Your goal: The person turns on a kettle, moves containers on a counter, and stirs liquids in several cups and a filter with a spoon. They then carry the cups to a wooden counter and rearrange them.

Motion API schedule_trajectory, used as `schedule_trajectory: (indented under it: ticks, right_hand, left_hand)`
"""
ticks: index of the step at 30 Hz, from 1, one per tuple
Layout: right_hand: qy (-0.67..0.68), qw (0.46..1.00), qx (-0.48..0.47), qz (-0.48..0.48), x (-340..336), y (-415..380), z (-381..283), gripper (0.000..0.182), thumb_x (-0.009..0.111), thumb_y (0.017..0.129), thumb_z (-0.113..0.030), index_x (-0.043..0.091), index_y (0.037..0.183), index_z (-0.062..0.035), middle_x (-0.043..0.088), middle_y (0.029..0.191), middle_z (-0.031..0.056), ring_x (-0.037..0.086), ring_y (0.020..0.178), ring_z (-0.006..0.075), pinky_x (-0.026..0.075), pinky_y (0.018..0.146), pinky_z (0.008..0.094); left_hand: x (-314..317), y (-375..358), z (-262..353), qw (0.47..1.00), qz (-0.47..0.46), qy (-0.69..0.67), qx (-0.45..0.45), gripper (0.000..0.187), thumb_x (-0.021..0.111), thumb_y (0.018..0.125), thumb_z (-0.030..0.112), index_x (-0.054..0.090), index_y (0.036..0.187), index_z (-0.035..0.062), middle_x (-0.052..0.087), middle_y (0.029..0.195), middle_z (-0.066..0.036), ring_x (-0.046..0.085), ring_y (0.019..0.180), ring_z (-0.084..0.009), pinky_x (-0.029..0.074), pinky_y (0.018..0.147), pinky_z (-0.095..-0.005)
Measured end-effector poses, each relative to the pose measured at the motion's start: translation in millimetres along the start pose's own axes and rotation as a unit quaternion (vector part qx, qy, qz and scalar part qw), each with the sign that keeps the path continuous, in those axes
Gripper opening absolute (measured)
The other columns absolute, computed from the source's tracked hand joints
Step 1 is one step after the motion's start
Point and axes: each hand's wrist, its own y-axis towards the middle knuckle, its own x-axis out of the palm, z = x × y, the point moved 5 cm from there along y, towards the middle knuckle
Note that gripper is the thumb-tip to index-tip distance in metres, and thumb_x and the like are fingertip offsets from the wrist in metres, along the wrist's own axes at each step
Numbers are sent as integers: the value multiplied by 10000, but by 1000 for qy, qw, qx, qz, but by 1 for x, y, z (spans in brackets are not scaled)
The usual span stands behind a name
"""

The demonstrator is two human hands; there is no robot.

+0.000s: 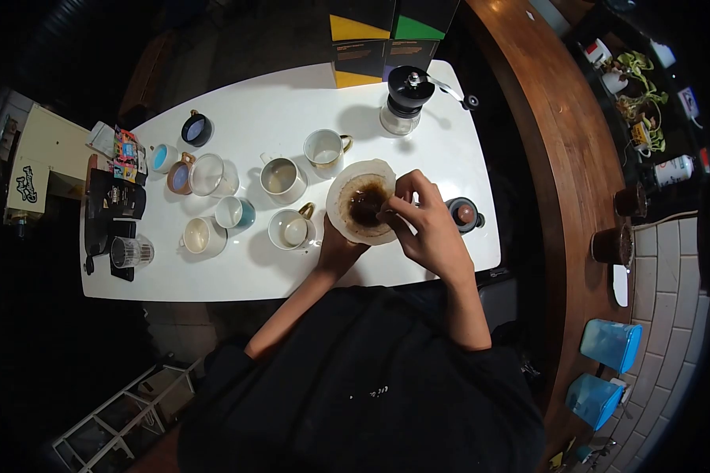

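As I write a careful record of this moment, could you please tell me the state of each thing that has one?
Coffee filter: open at top, stained brown inside
Coffee: dark, wet-looking, in the filter
Left hand: under the filter, fingers mostly hidden
Right hand: fingers bent, at the filter's right side
Hand grinder: upright, crank attached
Gold-handled mugs: upright, uncovered
Black mug: upright, uncovered

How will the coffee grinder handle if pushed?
The coffee grinder looks apt to tip, being tall with a bulky black top. Its clear base may be glass, so probably fragile. The crank juts sideways and could swing or snag.
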Motion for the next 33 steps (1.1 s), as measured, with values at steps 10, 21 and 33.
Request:
schedule_trajectory:
  ticks: [10,21,33]
  right_hand:
    - [28,999,19,3,-6,3,1,209,754,743,14,678,935,-16,453,920,107,547,846,270,492,764,388]
    - [-15,999,29,35,-6,4,3,163,771,783,-75,695,923,-39,481,950,113,522,897,291,466,769,400]
    - [-6,999,28,38,-6,2,-1,158,773,795,-93,698,924,-40,483,948,111,526,896,282,467,767,403]
  left_hand:
    - [1,3,6,1000,-15,-1,-27,447,795,801,123,631,1195,-9,711,1124,-133,704,1011,-232,567,876,-364]
    - [1,3,10,1000,-1,14,-11,457,799,805,125,623,1203,-15,706,1119,-129,698,1021,-232,560,899,-370]
    - [2,3,8,996,-75,14,-46,536,767,861,142,526,1326,25,610,1279,-115,608,1176,-230,499,999,-379]
